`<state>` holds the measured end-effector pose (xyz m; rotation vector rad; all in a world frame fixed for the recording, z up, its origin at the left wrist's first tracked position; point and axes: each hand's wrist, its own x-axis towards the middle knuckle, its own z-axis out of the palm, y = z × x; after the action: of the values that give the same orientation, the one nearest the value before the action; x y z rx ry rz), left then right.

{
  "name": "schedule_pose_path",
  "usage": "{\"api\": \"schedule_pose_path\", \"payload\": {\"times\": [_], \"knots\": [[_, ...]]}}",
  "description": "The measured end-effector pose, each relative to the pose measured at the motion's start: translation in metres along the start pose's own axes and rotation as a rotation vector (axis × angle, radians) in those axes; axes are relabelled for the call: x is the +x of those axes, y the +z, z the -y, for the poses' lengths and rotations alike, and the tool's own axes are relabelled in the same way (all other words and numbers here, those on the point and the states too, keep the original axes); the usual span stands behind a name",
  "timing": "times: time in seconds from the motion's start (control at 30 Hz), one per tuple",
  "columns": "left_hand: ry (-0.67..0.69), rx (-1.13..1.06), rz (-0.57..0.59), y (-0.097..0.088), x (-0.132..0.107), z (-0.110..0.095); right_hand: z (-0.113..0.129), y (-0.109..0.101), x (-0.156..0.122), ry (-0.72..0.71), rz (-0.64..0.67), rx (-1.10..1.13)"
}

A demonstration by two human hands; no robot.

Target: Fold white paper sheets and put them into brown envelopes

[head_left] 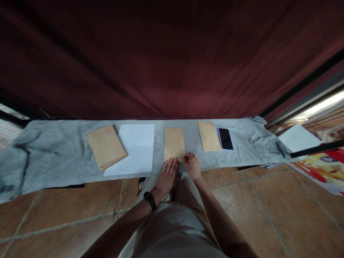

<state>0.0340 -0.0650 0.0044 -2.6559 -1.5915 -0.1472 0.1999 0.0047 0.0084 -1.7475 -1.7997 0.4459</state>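
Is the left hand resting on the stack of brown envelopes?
No, the left hand has its fingers at the near end of the middle envelope, well apart from the stack.

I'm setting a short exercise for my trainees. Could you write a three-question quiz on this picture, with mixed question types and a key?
1. True or false: the stack of brown envelopes partly overlaps the white paper.
2. In this view, what lies just left of the smartphone? A) white paper B) single brown envelope C) black watch
3. Short answer: which hand lies over the near end of the middle envelope, with the watch at its wrist?

Key: 1. True. 2. B. 3. The left hand.
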Motion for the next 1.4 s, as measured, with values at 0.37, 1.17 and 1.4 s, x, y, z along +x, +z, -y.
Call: {"api": "schedule_pose_path", "payload": {"times": [0.37,1.17,1.4], "knots": [[-0.032,-0.083,-0.057,0.000,0.001,-0.001,-0.002,0.006,0.010,0.285,0.130,0.627],[-0.893,-2.540,-0.458,-0.079,0.065,0.089,0.005,-0.030,-0.009,0.352,0.496,1.088],[-0.883,-2.565,-0.492,-0.085,0.068,0.092,0.011,-0.030,-0.014,0.536,0.416,1.235]]}}
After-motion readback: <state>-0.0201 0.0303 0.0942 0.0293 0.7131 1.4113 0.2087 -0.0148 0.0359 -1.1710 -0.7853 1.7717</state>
